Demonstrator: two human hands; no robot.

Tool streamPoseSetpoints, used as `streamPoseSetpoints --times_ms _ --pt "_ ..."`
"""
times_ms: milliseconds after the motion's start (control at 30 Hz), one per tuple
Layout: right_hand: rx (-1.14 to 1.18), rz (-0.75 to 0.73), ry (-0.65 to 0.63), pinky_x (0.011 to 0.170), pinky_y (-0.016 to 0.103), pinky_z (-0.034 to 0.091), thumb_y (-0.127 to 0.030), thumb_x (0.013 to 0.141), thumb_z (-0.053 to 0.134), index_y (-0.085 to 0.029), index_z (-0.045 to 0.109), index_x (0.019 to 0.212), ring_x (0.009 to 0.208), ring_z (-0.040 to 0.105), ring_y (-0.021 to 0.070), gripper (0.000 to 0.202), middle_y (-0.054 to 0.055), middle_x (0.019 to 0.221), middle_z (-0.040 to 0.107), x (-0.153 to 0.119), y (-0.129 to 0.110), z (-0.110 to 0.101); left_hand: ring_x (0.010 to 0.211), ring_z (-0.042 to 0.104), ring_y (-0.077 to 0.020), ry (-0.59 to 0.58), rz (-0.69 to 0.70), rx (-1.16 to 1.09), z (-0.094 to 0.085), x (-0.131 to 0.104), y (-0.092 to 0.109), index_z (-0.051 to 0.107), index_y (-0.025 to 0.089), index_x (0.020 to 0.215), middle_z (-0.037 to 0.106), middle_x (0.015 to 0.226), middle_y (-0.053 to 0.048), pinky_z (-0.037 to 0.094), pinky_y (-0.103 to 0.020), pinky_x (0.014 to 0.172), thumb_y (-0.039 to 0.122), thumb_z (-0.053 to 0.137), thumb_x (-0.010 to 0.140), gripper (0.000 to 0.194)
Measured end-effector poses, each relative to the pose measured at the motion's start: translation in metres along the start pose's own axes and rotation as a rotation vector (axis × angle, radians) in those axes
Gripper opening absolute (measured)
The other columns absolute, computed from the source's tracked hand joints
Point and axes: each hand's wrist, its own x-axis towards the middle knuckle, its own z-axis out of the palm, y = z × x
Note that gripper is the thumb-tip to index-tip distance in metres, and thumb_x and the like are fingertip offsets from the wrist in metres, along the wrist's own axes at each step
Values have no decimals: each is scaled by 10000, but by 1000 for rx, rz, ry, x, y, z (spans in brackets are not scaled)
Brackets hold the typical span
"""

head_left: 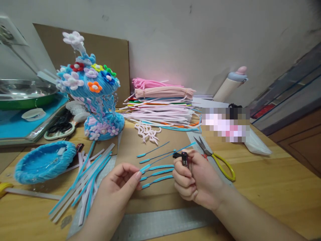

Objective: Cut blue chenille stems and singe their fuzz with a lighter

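Note:
My left hand (122, 182) pinches a light blue pipe cleaner (145, 168) between thumb and fingertips. Its thin, bare-looking middle slants up to the right, toward a small black tool (184, 158). My right hand (193, 177) is closed around this tool; its exact kind is unclear. Whether the tool touches the pipe cleaner, I cannot tell. Several more blue pipe cleaners (160, 172), with fluffy and thinned stretches, lie on the brown cardboard (150, 204) between and behind my hands. Some of their right ends are hidden by my right hand.
Yellow-handled scissors (223, 165) lie at right. Curled white pieces (147, 133) and stacked pipe cleaners (160, 110) sit behind. At left are a flower-covered blue ornament (90, 85), a blue fuzzy bowl (45, 164), loose strips (85, 180) and black-and-white scissors (60, 129). A tumbler (228, 88) leans at the wall.

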Motion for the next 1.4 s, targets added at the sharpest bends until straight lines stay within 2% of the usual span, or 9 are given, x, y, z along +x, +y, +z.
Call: streamPoseSetpoints --times_ms 1400 --pt "0 -57 -8 308 152 137 -467 834 300 -175 385 476 327 163 55 470 -64 405 248 -7 -7 0 577 541 -119 3 -27 -50 0 2 -2 567 196 701 583 578 34 403 -215 582 360 646 720 183"
